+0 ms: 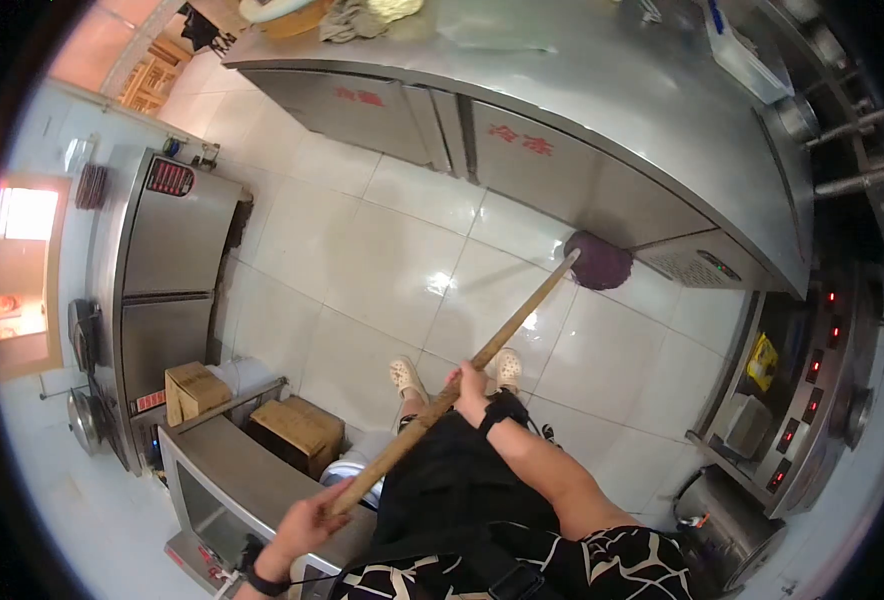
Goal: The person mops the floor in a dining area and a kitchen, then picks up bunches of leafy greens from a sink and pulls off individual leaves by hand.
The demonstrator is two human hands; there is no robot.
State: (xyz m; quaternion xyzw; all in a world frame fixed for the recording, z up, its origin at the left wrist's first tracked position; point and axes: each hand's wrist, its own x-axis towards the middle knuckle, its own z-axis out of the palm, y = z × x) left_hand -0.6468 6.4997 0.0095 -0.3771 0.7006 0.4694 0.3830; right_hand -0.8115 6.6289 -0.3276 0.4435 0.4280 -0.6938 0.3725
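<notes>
A long wooden mop handle point(522, 312) runs diagonally from the lower left up to a purple mop head point(602, 262). The mop head lies on the tiled floor, against the base of the steel counter. Around the middle of the handle, my right hand point(472, 392) is closed. My left hand point(309, 522) grips the handle near its upper end, at the lower left. Both wrists wear black bands.
A steel counter with refrigerator doors point(552, 165) spans the top. Cardboard boxes point(198, 390) and a steel cabinet point(177, 240) stand at the left. A metal bin point(727, 520) and a control-panel unit point(812, 405) are at the right. White tiles point(382, 250) reflect light.
</notes>
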